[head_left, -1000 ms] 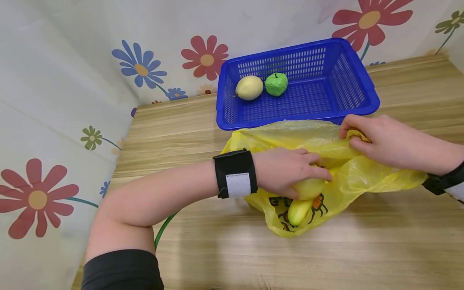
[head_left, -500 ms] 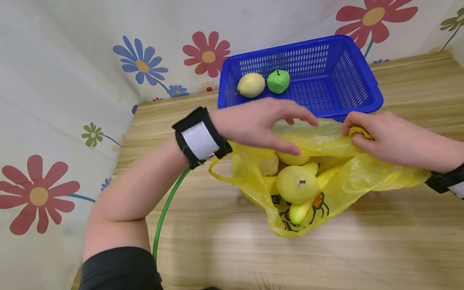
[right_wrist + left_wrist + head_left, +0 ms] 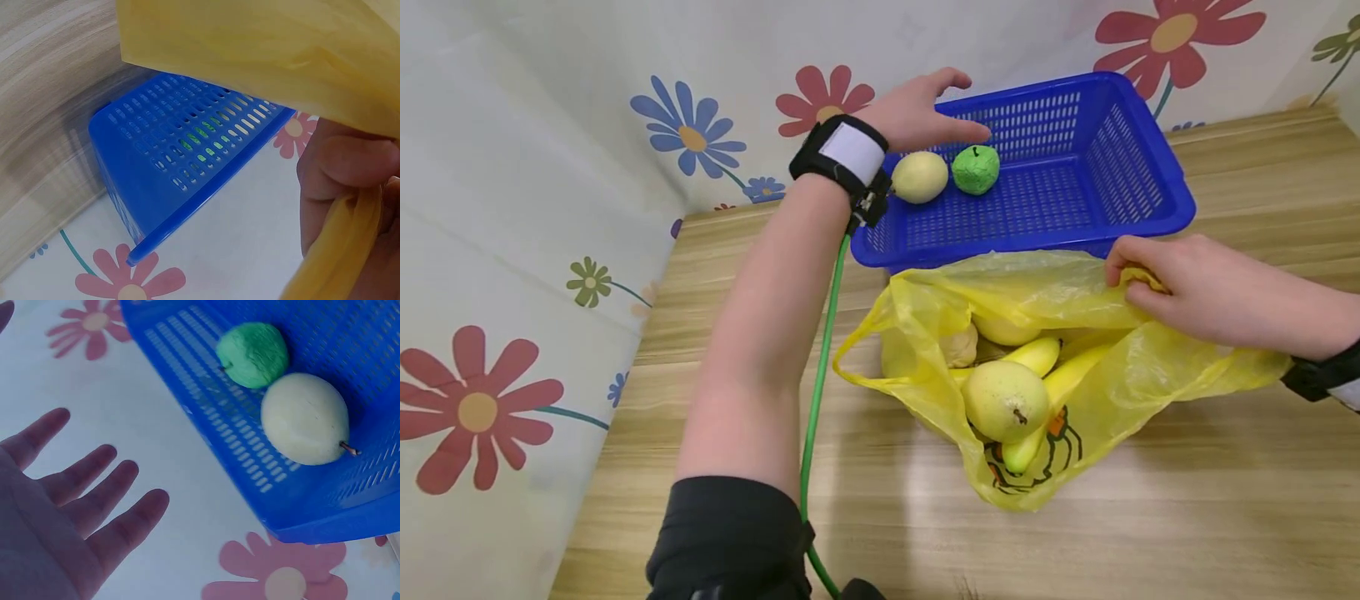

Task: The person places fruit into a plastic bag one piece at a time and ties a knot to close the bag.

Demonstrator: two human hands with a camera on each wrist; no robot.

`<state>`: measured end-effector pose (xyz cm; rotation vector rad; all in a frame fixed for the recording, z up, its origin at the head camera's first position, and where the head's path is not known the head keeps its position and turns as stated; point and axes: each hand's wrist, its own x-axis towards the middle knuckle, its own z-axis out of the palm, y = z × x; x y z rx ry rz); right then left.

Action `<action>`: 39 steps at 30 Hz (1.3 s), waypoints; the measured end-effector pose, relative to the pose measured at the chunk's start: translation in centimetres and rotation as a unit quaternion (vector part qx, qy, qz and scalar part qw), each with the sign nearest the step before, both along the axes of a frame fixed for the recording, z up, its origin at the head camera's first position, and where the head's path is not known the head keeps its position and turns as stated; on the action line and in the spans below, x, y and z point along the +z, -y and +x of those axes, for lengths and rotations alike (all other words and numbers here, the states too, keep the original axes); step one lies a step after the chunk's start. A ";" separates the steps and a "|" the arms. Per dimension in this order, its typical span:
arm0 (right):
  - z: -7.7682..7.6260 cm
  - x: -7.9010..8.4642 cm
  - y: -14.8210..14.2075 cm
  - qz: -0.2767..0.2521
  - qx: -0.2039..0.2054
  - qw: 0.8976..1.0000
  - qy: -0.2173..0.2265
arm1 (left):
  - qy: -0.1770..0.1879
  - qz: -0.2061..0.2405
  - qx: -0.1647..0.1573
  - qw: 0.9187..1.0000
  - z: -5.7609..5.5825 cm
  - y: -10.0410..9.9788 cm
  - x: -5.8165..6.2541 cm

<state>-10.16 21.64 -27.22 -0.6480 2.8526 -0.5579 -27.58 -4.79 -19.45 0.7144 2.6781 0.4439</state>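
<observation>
"One thing at a time: what is nearest you?"

"The bench (image 3: 1150, 525), and on it the yellow bag (image 3: 1142, 375). Inside, a round fruit (image 3: 1006, 402) rests on top, against bananas (image 3: 1037, 356); a yellow fruit (image 3: 1003, 331) and a beige lump (image 3: 961, 346) sit behind, both partly hidden."

"And your right hand (image 3: 1195, 287)?"

"Clamped on the bag: thumb and fingers pinch a bunch of its rim, on the right side."

"Past the bag?"

"The blue basket (image 3: 1060, 196), just behind it. In its left part lie a pale fruit (image 3: 920, 177) and, just to the right, a green fruit (image 3: 975, 171)."

"Your left hand (image 3: 922, 115)?"

"At the basket's far left edge, fingers spread apart, my thumb just beyond the green fruit."

"Farthest?"

"A white cloth (image 3: 1000, 33) printed with flowers (image 3: 478, 413), rising behind the basket."
</observation>
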 end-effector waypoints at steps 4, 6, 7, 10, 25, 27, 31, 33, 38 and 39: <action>0.1 0.0 -0.2 -0.001 0.003 1.000 0.007 | 0.022 -0.025 0.047 0.998 -1.4 -2.0 -1.0; 0.2 0.0 -0.2 0.000 0.004 1.000 0.011 | 0.044 -0.030 0.071 0.996 -2.0 -2.8 -1.6; 0.2 0.0 -0.3 0.001 0.003 1.000 0.013 | 0.056 -0.034 0.083 0.994 -2.3 -3.1 -2.0; 0.4 0.0 -0.4 0.004 -0.001 1.000 0.022 | 0.080 -0.053 0.106 0.990 -3.4 -3.5 -3.5; 0.6 -0.6 -0.6 0.001 0.004 1.000 0.027 | 0.058 -0.136 0.155 0.977 -8.3 -2.0 -13.0; 0.5 -0.8 -0.6 -0.001 0.005 1.000 0.029 | 0.057 -0.136 0.147 0.978 -7.8 -1.9 -13.0; 0.4 -0.9 -0.6 0.002 0.007 1.000 0.028 | 0.059 -0.124 0.122 0.983 -7.1 -1.8 -12.7; 0.4 -1.0 -0.5 0.005 0.006 1.000 0.029 | 0.060 -0.125 0.114 0.984 -6.9 -1.9 -12.7; 0.5 -0.9 -0.4 0.011 0.006 0.999 0.031 | 0.049 -0.117 0.113 0.985 -7.1 -1.5 -12.5; 0.5 -0.9 -0.4 0.011 0.006 0.999 0.030 | 0.046 -0.108 0.114 0.987 -7.0 -1.3 -12.2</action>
